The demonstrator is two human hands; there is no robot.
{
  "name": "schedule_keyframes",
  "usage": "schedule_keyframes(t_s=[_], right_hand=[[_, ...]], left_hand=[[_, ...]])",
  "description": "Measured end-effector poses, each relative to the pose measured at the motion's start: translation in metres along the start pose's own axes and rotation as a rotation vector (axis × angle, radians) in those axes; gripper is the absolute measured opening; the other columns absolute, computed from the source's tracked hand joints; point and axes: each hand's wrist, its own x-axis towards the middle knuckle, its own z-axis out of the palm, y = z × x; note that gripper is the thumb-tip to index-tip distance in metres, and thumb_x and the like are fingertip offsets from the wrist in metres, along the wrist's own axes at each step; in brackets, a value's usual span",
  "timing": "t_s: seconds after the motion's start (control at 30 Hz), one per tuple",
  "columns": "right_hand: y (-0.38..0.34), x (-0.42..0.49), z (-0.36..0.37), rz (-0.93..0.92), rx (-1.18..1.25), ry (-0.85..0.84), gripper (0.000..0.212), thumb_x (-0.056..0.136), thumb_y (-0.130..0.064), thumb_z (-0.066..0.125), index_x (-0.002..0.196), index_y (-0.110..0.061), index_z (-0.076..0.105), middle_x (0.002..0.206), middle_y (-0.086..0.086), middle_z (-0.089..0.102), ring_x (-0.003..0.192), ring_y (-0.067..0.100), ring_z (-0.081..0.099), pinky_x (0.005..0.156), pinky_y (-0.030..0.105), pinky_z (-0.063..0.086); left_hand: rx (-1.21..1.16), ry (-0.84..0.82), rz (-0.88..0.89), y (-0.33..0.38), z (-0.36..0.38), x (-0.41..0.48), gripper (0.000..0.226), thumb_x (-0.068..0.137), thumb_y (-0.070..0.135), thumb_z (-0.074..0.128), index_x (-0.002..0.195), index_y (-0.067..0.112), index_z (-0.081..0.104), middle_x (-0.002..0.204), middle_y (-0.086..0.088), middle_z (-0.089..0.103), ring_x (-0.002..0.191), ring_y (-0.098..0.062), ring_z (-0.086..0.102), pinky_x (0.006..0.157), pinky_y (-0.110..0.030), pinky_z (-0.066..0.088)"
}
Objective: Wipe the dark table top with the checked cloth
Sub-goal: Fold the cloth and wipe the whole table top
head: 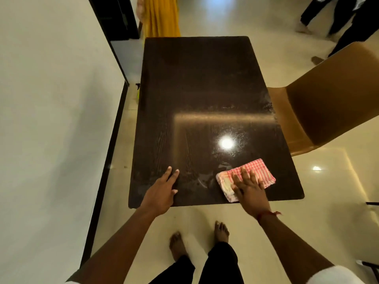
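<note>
The dark table top (194,89) is filling the centre of the view and is reflecting a round ceiling light near its right half. Pale smears are showing on its surface, mostly towards its near and right edges. A tan chair (328,95) is standing just beside the table top's right edge. A yellow fabric (161,17) is hanging beyond the table top's far left corner.

The left hand (162,191) is resting flat on the table top at its near edge, left of centre, with fingers straight and together, holding nothing. The right hand (249,191) is pressing down flat, fingers spread wide, on the checked cloth (258,171). The cloth, pink and white and folded into a pad, is lying on the table top near its near right corner. A red thread (266,214) is circling the right wrist, just off the table top's near edge.
</note>
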Motion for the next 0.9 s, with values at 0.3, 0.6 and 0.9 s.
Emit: schedule_keyframes(t_s=[0.3, 0.6, 0.9], right_hand=[[-0.066, 0.006, 0.008, -0.224, -0.031, -0.052, 0.054, 0.098, -0.051, 0.021, 0.149, -0.035, 0.023, 0.16, -0.003, -0.003, 0.148, 0.03, -0.007, 0.116, 0.046, -0.004], [-0.1, 0.029, 0.002, 0.044, -0.02, 0.008, 0.051, 0.1, -0.038, 0.03, 0.15, -0.029, 0.023, 0.161, 0.008, 0.007, 0.146, 0.038, 0.001, 0.114, 0.057, 0.009], [-0.087, 0.014, 0.005, -0.49, -0.144, -0.09, 0.073, 0.087, -0.068, -0.005, 0.147, -0.039, 0.025, 0.155, -0.011, -0.005, 0.147, 0.026, -0.007, 0.114, 0.044, -0.005]], left_hand=[[-0.036, 0.168, -0.211, -0.03, 0.001, -0.027, 0.073, 0.094, 0.045, 0.055, 0.154, 0.022, 0.02, 0.163, -0.004, 0.013, 0.147, -0.025, 0.02, 0.114, -0.046, 0.035], [-0.024, 0.164, -0.32, -0.051, 0.0, -0.03, 0.076, 0.09, 0.054, 0.056, 0.15, 0.017, 0.028, 0.154, -0.008, 0.031, 0.139, -0.026, 0.034, 0.107, -0.042, 0.041], [-0.123, 0.097, -0.233, -0.071, -0.004, -0.039, 0.069, 0.092, 0.041, 0.059, 0.15, 0.018, 0.03, 0.159, -0.002, 0.023, 0.142, -0.023, 0.031, 0.114, -0.038, 0.033]])
